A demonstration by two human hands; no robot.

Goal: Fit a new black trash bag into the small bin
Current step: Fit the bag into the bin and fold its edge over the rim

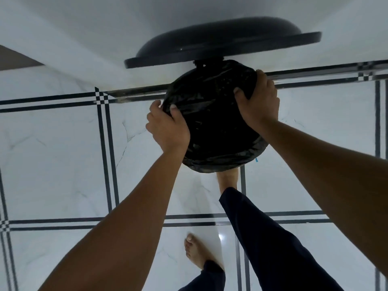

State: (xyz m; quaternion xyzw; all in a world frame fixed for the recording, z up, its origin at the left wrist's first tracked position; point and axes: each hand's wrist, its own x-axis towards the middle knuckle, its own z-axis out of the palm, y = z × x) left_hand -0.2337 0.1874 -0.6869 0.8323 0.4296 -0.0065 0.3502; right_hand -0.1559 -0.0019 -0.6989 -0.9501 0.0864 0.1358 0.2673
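Note:
A small round bin stands on the tiled floor by the wall, its black lid (222, 43) tipped up and open behind it. A black trash bag (214, 122) lines the bin's mouth and is folded over the rim, hiding the bin's body. My left hand (167, 128) grips the bag's edge at the left side of the rim, thumb hooked inside. My right hand (259, 99) grips the bag at the far right of the rim, thumb pressed over the plastic.
The white wall (105, 28) rises right behind the bin. White marble floor tiles (52, 164) with black stripe borders spread all around. My bare right foot (227, 179) is at the bin's base and my left foot (195, 253) is further back.

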